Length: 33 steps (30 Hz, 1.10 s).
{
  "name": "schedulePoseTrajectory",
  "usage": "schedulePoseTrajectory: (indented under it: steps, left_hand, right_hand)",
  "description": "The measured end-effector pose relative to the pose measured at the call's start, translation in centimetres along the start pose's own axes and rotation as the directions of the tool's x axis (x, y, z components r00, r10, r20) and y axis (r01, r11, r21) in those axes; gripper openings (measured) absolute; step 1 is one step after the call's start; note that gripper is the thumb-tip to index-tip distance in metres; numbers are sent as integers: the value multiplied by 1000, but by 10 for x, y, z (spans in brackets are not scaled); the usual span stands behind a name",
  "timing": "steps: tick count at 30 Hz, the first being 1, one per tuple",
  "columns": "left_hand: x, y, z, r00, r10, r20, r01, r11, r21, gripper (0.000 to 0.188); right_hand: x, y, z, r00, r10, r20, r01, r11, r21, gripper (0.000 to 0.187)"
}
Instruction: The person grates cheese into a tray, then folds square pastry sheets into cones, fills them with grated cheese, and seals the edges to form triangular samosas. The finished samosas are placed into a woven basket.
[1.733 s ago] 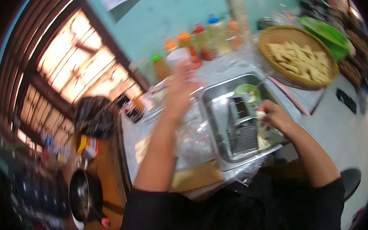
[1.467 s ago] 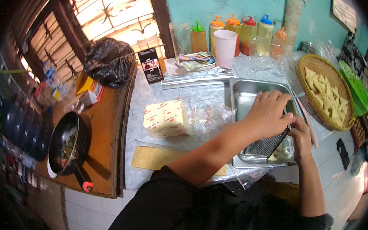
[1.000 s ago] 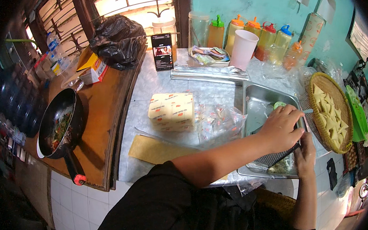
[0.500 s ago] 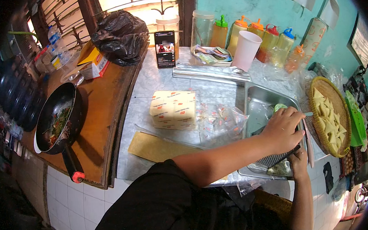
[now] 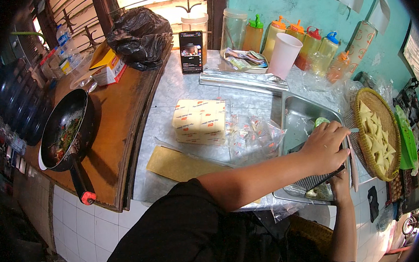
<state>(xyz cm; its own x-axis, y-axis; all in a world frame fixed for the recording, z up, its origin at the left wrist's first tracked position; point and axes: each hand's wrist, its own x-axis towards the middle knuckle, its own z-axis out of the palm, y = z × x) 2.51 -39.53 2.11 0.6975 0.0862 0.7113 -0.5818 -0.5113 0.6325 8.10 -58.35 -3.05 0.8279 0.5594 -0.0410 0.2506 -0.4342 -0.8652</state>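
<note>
A black ridged slicer (image 5: 312, 184) lies slanted in a steel tray (image 5: 282, 130) on the right of the table. My left hand (image 5: 324, 146) is closed over its upper part, fingers curled down; what sits beneath them is hidden. Beyond the fingers, a round pale-green piece of vegetable (image 5: 321, 121) shows. My right hand (image 5: 340, 186) grips the slicer's near right side, partly covered by my left hand and wrist. Pale shreds (image 5: 320, 192) lie in the tray under the slicer. A light-blue tip (image 5: 354, 130) pokes out past my left fingertips; I cannot make out what it belongs to.
Right of the tray is a woven basket (image 5: 393, 177) of folded triangular pastries. Left of it are a wrapped block (image 5: 199, 122), plastic bags (image 5: 253, 133) and brown sheets (image 5: 183, 164). Bottles, a pink cup (image 5: 284, 54) and a phone (image 5: 190, 53) stand behind. A pan (image 5: 88, 119) is far left.
The view has tilted slightly, shifting the whole scene a little. My left hand has moved very little over the slicer; my right hand keeps its hold.
</note>
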Motion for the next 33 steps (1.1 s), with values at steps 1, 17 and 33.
schedulePoseTrajectory:
  steps: [1, 17, 33]
  left_hand:
    - [0, -1, 1, 1000, 7, -4, -7, 1000, -1, 39]
    - [0, -6, 6, 998, 56, -35, -55, 998, 7, 38]
    - [1, 0, -1, 1000, -8, 5, 8, 1000, -8, 40]
  right_hand:
    - [0, -3, -3, 997, 78, 25, -78, 997, 10, 49]
    - [3, -7, 5, 978, 209, 13, -208, 963, 173, 54]
    - [-3, -31, 15, 989, -66, -130, 78, 993, 86, 49]
